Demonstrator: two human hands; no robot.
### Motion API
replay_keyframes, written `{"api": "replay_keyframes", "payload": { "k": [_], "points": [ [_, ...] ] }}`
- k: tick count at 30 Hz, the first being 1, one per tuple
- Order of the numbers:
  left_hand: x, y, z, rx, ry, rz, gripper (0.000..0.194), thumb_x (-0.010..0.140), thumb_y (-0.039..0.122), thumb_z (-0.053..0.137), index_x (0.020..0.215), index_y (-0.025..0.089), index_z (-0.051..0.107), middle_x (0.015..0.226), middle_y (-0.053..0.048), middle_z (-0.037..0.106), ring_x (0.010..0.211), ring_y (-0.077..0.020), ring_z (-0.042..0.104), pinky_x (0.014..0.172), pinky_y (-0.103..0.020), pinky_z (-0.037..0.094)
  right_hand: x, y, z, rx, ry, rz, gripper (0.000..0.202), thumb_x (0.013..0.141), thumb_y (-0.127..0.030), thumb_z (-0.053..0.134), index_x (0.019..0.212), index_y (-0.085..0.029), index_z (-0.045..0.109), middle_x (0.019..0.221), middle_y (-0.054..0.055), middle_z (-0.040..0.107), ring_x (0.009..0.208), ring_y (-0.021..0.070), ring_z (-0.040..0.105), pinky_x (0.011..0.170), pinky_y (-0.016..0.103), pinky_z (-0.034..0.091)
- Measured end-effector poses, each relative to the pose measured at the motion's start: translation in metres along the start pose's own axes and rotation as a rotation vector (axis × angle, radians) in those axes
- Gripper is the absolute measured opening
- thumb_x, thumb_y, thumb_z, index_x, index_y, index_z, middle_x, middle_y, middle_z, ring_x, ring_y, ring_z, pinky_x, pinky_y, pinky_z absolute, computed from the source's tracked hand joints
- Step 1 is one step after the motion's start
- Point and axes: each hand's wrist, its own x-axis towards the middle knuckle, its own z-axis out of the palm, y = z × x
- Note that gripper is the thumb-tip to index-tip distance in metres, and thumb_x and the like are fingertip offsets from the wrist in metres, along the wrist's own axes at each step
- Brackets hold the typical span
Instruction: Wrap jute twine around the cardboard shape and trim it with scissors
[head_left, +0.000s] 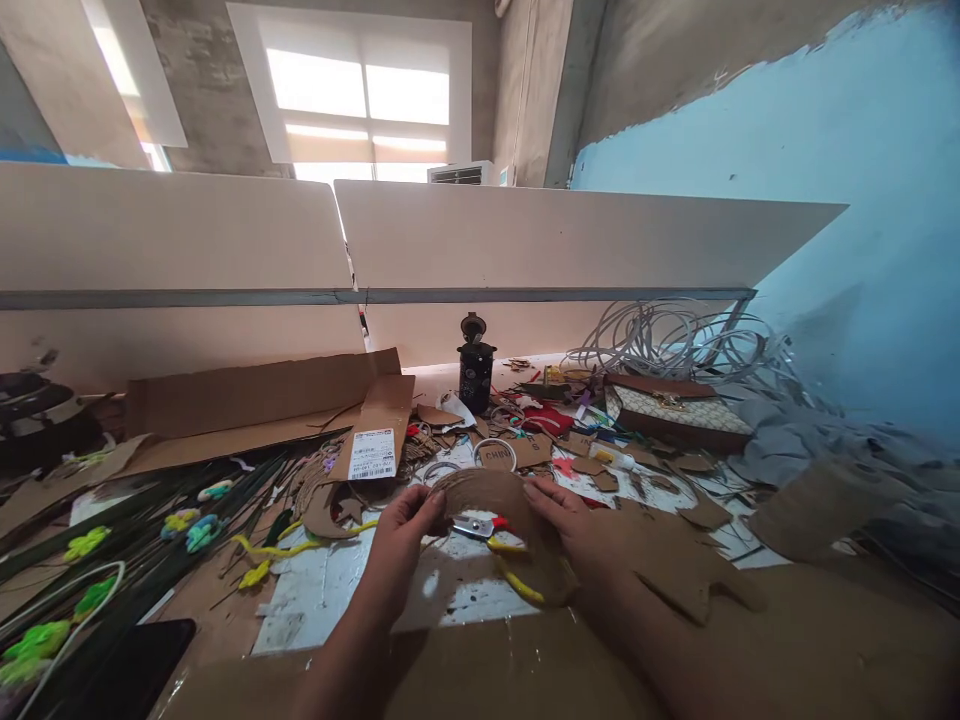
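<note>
A curved brown cardboard piece (487, 490) is held up between both hands, arching over the table. My left hand (405, 530) pinches its left end between thumb and fingers. At its right side, my right hand (559, 515) grips the upper edge, and the piece curves down beside that hand. Beneath the arch lie scissors (474, 525) with red-and-yellow handles, partly hidden by the cardboard. Left of my left hand is another curved cardboard piece (322, 512) with a yellow strip (281, 548) beside it.
Cardboard scraps (675, 550) cover the right side. Behind stand a black cup (475, 375), a patterned handbag (679, 415) and coiled white tubing (660, 340). A labelled cardboard box (375, 430), colourful fuzzy flowers (202, 532) and a dark flat object (139, 665) are at left.
</note>
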Motion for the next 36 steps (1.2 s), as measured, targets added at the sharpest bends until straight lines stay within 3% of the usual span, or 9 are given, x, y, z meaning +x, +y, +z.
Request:
{"api": "replay_keyframes", "payload": {
  "k": [3,9,16,21,28,33,36],
  "points": [
    [0.003,-0.003,-0.004,-0.09,0.075,-0.052,0.045,0.064,0.056,0.084,0.075,0.018,0.063,0.071,0.002,0.062,0.065,-0.013,0.057,0.067,-0.025,0.049,0.003,0.001,-0.002,-0.026,0.005,0.013,0.049,0.063,-0.062,0.086,0.093,-0.024,0.077,0.082,0.002,0.075,0.072,0.0216,0.067,0.065,0.031,0.052],
    [0.007,-0.001,-0.006,-0.057,0.093,-0.063,0.053,0.064,0.06,0.083,0.093,0.017,0.071,0.079,-0.001,0.07,0.067,-0.0141,0.06,0.06,-0.023,0.047,0.008,0.008,-0.008,-0.064,-0.051,-0.001,0.049,0.064,-0.06,0.086,0.087,-0.019,0.073,0.07,0.001,0.069,0.059,0.0163,0.058,0.055,0.026,0.045],
    [0.0,0.006,0.0,-0.032,-0.01,-0.09,0.045,0.065,0.055,0.084,0.083,0.016,0.073,0.075,-0.002,0.071,0.067,-0.0145,0.06,0.063,-0.023,0.048,0.002,0.004,-0.002,0.016,-0.124,0.02,0.046,0.064,-0.052,0.088,0.093,-0.019,0.075,0.079,0.004,0.073,0.069,0.0187,0.064,0.063,0.029,0.05],
    [0.0,0.007,0.003,-0.071,0.067,-0.095,0.052,0.056,0.058,0.088,0.083,0.015,0.074,0.075,-0.001,0.07,0.065,-0.013,0.058,0.061,-0.021,0.048,0.003,0.002,-0.003,-0.052,-0.109,-0.01,0.044,0.068,-0.055,0.085,0.085,-0.018,0.071,0.069,0.001,0.066,0.062,0.0159,0.059,0.059,0.028,0.047],
    [-0.003,0.008,0.004,0.012,0.099,-0.053,0.049,0.06,0.059,0.084,0.078,0.015,0.073,0.066,0.0,0.066,0.059,-0.012,0.054,0.052,-0.02,0.04,0.006,0.008,-0.007,-0.123,-0.086,0.004,0.039,0.064,-0.049,0.084,0.08,-0.019,0.065,0.061,-0.003,0.061,0.053,0.0123,0.052,0.051,0.023,0.038],
    [0.0,0.012,0.008,0.083,0.11,-0.038,0.045,0.067,0.057,0.078,0.083,0.016,0.072,0.073,-0.003,0.071,0.066,-0.0164,0.062,0.06,-0.024,0.048,0.008,0.006,-0.005,-0.175,-0.09,0.007,0.042,0.064,-0.054,0.082,0.079,-0.019,0.065,0.058,-0.001,0.063,0.053,0.0142,0.055,0.052,0.025,0.04],
    [-0.011,0.032,0.002,0.261,0.084,0.042,0.042,0.073,0.047,0.074,0.101,0.015,0.073,0.094,-0.009,0.077,0.088,-0.0231,0.069,0.078,-0.031,0.053,0.003,0.005,-0.004,-0.215,-0.031,0.038,0.045,0.061,-0.056,0.083,0.082,-0.019,0.068,0.061,0.0,0.065,0.055,0.0167,0.058,0.054,0.028,0.045]
  ]
}}
